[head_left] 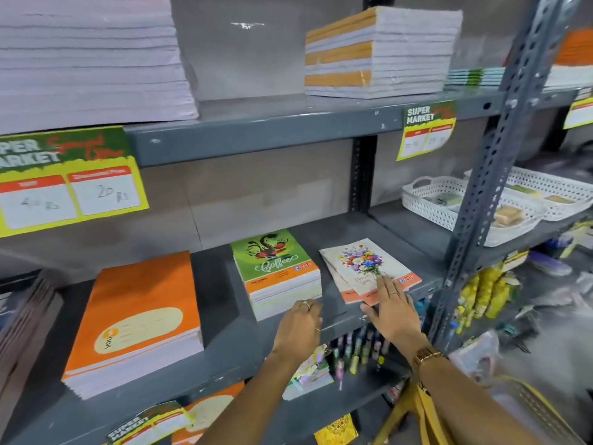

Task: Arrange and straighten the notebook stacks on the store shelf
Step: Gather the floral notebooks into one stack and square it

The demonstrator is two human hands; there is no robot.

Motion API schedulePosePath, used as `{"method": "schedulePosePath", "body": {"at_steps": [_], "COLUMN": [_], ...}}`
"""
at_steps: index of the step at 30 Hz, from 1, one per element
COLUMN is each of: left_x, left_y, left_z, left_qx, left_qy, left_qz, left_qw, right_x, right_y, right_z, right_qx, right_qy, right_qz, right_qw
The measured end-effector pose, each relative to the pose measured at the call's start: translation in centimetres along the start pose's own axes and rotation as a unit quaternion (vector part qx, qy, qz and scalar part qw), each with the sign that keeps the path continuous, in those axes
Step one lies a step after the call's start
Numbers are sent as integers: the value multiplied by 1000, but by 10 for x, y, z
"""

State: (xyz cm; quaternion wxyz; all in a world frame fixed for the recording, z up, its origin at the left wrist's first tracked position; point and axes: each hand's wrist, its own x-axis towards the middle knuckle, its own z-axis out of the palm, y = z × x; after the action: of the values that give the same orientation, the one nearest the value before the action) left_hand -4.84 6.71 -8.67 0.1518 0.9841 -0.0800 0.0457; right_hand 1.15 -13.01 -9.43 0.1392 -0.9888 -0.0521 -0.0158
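The yellow price tag (69,179) on the shelf edge reads "SUPER MARKET". On the grey shelf (224,345) sits a green stack (277,271) with "Coffee" on top, and a big orange stack (138,319) further left. The left hand (300,327) touches the green stack's front corner, fingers curled. The right hand (393,311) lies flat, fingers spread, on the crooked flower notebooks (369,269) just beside it.

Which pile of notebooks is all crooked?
The flower-cover pile, rightmost on the middle shelf under the right hand. Its notebooks are fanned askew; the green Coffee pile and orange pile sit square.
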Motion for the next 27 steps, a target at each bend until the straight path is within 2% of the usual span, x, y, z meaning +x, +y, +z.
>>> {"method": "schedulePosePath", "body": {"at_steps": [6, 16, 27], "left_x": [5, -3, -19], "left_y": [5, 0, -8], "left_z": [15, 32, 24], "left_qx": [4, 83, 74], "left_qy": [-44, -90, -111], "left_qz": [5, 11, 27], "left_qw": [999, 992, 991], "right_x": [4, 3, -1], "right_y": [13, 12, 6], "right_z": [7, 3, -9], "right_qx": [-29, -83, -126], "right_qy": [-29, 10, 5], "right_qz": [-29, -65, -66], "right_qw": [999, 994, 990]}}
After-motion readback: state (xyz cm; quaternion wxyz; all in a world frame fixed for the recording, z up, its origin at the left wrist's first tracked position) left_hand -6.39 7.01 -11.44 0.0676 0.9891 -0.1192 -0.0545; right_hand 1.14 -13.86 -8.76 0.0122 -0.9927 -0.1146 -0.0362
